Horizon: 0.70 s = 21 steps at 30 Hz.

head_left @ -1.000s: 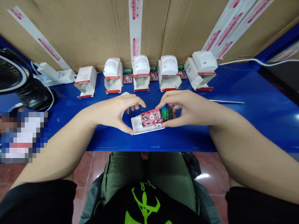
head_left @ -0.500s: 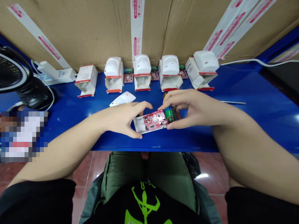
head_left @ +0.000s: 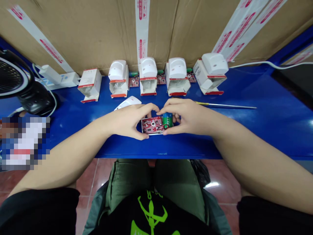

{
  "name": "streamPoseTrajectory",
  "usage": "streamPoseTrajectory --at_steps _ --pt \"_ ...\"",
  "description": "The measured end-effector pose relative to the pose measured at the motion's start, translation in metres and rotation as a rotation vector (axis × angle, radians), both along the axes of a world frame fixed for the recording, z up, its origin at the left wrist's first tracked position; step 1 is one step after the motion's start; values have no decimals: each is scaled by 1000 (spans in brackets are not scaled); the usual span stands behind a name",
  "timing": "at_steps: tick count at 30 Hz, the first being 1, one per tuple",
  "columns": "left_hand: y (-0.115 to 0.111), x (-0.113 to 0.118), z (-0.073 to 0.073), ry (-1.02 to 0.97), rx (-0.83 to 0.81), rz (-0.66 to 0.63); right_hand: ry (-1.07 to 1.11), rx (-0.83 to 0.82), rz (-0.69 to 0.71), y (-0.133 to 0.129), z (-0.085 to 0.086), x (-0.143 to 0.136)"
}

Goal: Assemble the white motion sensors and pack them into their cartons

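Observation:
My left hand (head_left: 129, 121) curls round the left end of a white plastic casing (head_left: 156, 133), thumb at the near side and fingers at the far side. Inside it lies a red circuit board (head_left: 153, 124), now covering most of the casing's floor. A green cylindrical battery (head_left: 167, 120) sits at the board's right end. My right hand (head_left: 189, 115) grips the board at that end, with thumb and fingers around the battery. Part of a white detector cover (head_left: 127, 102) shows just beyond my left hand.
A screwdriver (head_left: 227, 105) lies beyond my right hand on the blue table (head_left: 246, 130). Along the cardboard at the back stand several open boxes (head_left: 148, 86), most topped by white detectors (head_left: 177, 67). A black fan (head_left: 31, 94) and a power strip (head_left: 66, 79) are at left.
The circuit board with its battery has slid left into the white casing, my right hand moving with it. The casing looks less tilted. My left hand has hardly moved.

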<state>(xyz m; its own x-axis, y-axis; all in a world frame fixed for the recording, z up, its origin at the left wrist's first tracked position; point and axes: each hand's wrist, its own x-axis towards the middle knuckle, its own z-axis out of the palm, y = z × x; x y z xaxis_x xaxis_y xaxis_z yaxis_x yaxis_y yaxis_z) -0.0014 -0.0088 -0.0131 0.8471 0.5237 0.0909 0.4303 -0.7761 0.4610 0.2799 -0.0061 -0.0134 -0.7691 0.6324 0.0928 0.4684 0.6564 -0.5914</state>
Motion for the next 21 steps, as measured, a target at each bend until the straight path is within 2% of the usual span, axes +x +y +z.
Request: streamPoseTrajectory --at_steps 6,12,21 --pt "1 -1 2 -13 16 -23 -33 -47 21 -2 5 1" --pt "2 -5 2 11 36 -125 -127 -143 -59 -4 14 1" --pt "3 -6 1 45 9 -145 -113 -28 -13 1 8 5"
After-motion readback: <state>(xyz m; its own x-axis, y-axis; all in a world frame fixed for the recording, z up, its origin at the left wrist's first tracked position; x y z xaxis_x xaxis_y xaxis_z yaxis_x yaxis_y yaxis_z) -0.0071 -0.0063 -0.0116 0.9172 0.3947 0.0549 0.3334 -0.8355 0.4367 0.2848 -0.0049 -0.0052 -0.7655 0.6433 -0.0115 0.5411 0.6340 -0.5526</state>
